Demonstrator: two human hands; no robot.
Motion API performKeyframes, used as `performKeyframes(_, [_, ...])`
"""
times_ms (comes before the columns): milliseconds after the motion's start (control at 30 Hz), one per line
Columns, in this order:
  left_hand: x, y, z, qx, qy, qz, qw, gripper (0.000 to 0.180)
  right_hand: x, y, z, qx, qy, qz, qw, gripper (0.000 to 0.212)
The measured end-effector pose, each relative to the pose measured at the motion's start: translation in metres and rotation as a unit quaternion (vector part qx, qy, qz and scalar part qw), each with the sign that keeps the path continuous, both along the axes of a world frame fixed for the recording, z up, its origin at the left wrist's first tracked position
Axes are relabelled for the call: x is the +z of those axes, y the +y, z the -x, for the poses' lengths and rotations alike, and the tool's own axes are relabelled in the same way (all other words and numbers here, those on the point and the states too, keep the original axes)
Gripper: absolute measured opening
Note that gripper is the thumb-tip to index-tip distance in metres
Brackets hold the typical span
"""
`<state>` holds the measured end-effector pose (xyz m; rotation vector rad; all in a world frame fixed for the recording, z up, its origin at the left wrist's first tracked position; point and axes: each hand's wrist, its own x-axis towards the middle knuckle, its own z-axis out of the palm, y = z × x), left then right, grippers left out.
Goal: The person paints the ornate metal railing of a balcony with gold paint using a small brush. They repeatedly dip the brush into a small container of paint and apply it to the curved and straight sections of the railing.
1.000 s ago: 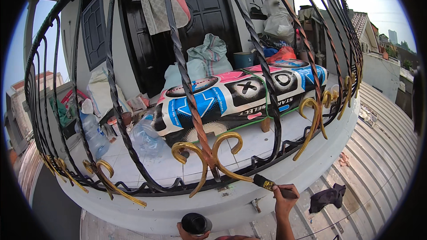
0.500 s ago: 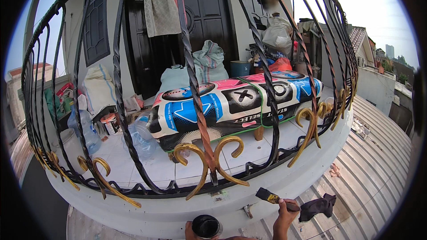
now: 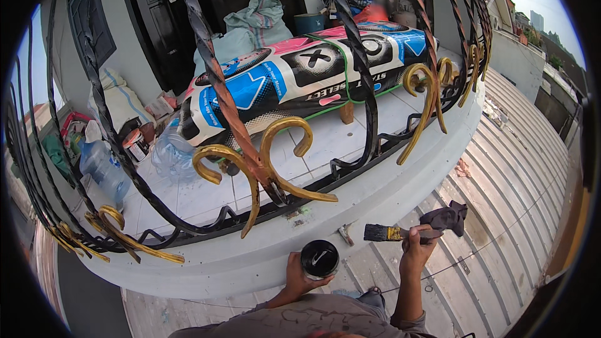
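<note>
My left hand (image 3: 300, 275) is wrapped round a small can (image 3: 332, 270), held upright below the balcony ledge. Glossy black paint (image 3: 318, 256) shows inside it. In my right hand (image 3: 416, 252) is a paintbrush (image 3: 384, 233), gripped by its handle, with dark bristles pointing left and yellow marks on its ferrule. The brush hangs to the right of the can, apart from it and from the railing. In front of me stands a wrought-iron railing (image 3: 352, 31) of twisted black bars. One bar (image 3: 229, 103) is reddish brown along much of its length, and gold scrolls (image 3: 289, 126) curl at the bars' feet.
Behind the railing, a long bundle (image 3: 313, 72) in a printed mat lies on the white-tiled balcony. Sacks (image 3: 260, 22) and clear plastic bottles (image 3: 103, 169) stand around it. A dark cloth (image 3: 446, 218) lies on the corrugated roof (image 3: 501, 200). A metal stub (image 3: 345, 235) sticks out of the ledge.
The view has tipped downward, bringing more of my arms and the can into sight. The brush has turned from slanting to nearly level. Both hands keep their hold.
</note>
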<state>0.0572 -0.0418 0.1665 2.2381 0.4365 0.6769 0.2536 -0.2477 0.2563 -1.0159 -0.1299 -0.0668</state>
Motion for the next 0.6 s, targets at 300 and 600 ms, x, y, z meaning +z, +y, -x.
performKeyframes(300, [-0.016,0.001,-0.007,0.026,-0.056,-0.014,0.998,0.09,0.03,0.016,0.007,0.133,-0.106,0.121,0.978,0.025])
performKeyframes(600, [-0.017,0.0,-0.011,0.078,-0.065,-0.034,0.994,0.096,0.069,0.053,0.003,0.25,-0.382,0.316,0.832,0.028])
